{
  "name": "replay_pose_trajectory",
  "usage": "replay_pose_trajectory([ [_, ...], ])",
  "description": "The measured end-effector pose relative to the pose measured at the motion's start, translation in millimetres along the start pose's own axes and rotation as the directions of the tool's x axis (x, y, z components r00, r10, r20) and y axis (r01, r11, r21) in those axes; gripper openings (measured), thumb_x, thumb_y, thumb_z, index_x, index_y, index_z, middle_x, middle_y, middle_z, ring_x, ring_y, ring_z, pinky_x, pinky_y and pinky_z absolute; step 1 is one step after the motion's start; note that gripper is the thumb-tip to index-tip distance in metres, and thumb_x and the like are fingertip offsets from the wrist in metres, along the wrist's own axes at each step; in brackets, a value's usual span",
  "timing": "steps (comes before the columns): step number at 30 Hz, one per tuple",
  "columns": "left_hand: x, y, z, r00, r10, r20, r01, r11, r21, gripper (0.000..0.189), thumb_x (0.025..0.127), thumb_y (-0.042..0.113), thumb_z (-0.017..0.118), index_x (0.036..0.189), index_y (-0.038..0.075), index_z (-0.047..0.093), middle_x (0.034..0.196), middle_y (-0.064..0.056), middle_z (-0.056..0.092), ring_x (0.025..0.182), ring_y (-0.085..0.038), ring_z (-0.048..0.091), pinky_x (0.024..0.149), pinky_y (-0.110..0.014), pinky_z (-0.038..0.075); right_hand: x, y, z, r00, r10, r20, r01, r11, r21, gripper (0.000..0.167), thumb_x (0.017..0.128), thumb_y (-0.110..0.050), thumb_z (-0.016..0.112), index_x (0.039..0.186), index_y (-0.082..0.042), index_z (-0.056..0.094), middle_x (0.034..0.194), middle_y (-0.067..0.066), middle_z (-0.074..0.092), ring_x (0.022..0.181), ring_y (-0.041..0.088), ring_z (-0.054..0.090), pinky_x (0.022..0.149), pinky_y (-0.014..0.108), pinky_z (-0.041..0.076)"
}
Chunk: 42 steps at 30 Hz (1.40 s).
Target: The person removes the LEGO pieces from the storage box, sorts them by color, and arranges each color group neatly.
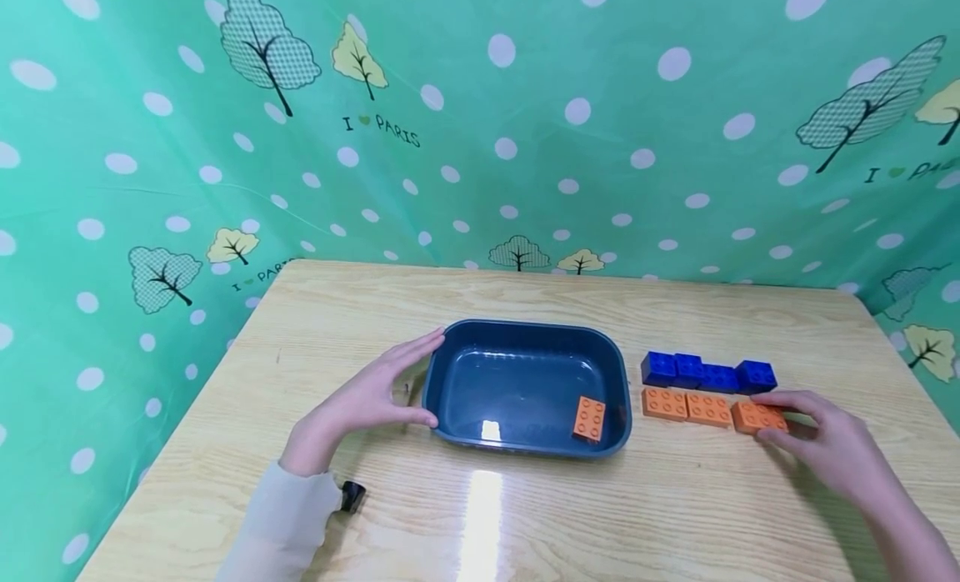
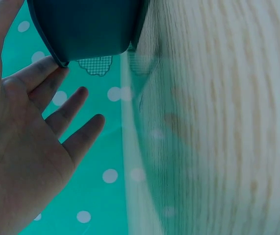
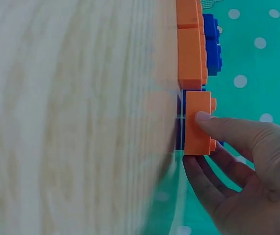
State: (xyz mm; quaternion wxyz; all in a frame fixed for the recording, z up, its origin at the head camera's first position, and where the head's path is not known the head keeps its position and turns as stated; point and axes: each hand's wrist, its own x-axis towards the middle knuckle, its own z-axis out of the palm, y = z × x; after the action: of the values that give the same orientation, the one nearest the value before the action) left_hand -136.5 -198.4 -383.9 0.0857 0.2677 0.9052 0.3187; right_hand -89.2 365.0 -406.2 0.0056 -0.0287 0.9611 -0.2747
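Observation:
At the right end of a row, my right hand [image 1: 836,436] pinches an orange toy brick [image 3: 196,123] between thumb and fingers. In the right wrist view the thumb lies on the brick's side. Two more orange bricks [image 1: 687,407] stand just left of it, and several blue bricks [image 1: 688,371] form a row behind. A dark blue plastic tub [image 1: 525,324] stands left of the bricks with one orange brick [image 1: 589,418] lying inside. Spread wide, my left hand [image 1: 367,394] touches the tub's left end, thumb at the near corner and fingertips at the far corner.
Everything stands on a light wooden table [image 1: 570,515]. Behind it hangs a green dotted curtain [image 1: 465,90] with printed trees. A small black object [image 1: 352,496] shows beside the left sleeve [image 1: 288,515].

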Motion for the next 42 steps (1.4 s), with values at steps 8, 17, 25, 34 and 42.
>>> replay_pose_trajectory([
  [8,-0.4,3.6,1.3,1.000,0.008,-0.003,-0.008,1.000,-0.006,0.107,0.072,0.046,0.086,0.159,0.018,0.029,0.166,-0.002,0.025,0.151,-0.036,0.028,0.116,-0.063,0.032,-1.9,3,2,1.000,0.005,0.006,-0.005,1.000,0.008,0.046,0.083,-0.013,0.080,0.125,-0.001,0.066,0.129,0.034,0.058,0.110,0.051,0.054,0.065,0.001,0.048],
  [17,-1.0,7.9,0.2,1.000,-0.012,0.001,0.012,1.000,-0.009,0.107,0.071,0.047,0.086,0.158,0.020,0.030,0.166,0.000,0.026,0.151,-0.034,0.028,0.118,-0.062,0.032,-7.5,4,3,0.999,0.012,-0.053,-0.007,0.996,0.095,0.048,0.084,-0.007,0.078,0.128,0.004,0.061,0.125,0.034,0.059,0.092,-0.034,0.034,0.067,0.000,0.047],
  [25,-1.0,5.9,0.3,1.000,-0.023,0.012,0.023,1.000,-0.010,0.107,0.072,0.046,0.086,0.159,0.020,0.029,0.167,0.000,0.025,0.152,-0.033,0.026,0.119,-0.060,0.031,-14.5,-2,3,0.987,0.020,-0.160,-0.002,0.994,0.112,0.040,0.087,-0.002,0.074,0.126,0.001,0.063,0.118,-0.001,0.066,0.095,-0.033,0.034,0.068,-0.004,0.043],
  [34,-2.8,5.3,-0.4,0.999,-0.034,0.009,0.034,0.999,-0.011,0.106,0.072,0.043,0.087,0.159,0.021,0.029,0.167,0.001,0.024,0.152,-0.033,0.026,0.118,-0.061,0.032,-17.4,-17,-5,0.974,-0.012,-0.226,0.054,0.982,0.181,0.035,0.089,-0.004,0.073,0.123,0.000,0.065,0.109,-0.045,0.045,0.098,-0.029,0.044,0.072,-0.003,0.046],
  [42,-2.3,6.1,-1.2,0.999,-0.047,0.014,0.047,0.998,-0.029,0.107,0.072,0.045,0.087,0.159,0.022,0.028,0.167,0.001,0.024,0.152,-0.033,0.026,0.118,-0.062,0.031,-17.5,-42,-7,0.977,-0.069,-0.203,0.122,0.957,0.262,0.037,0.089,-0.001,0.072,0.125,0.002,0.064,0.111,-0.039,0.056,0.101,-0.024,0.052,0.077,-0.002,0.048],
])
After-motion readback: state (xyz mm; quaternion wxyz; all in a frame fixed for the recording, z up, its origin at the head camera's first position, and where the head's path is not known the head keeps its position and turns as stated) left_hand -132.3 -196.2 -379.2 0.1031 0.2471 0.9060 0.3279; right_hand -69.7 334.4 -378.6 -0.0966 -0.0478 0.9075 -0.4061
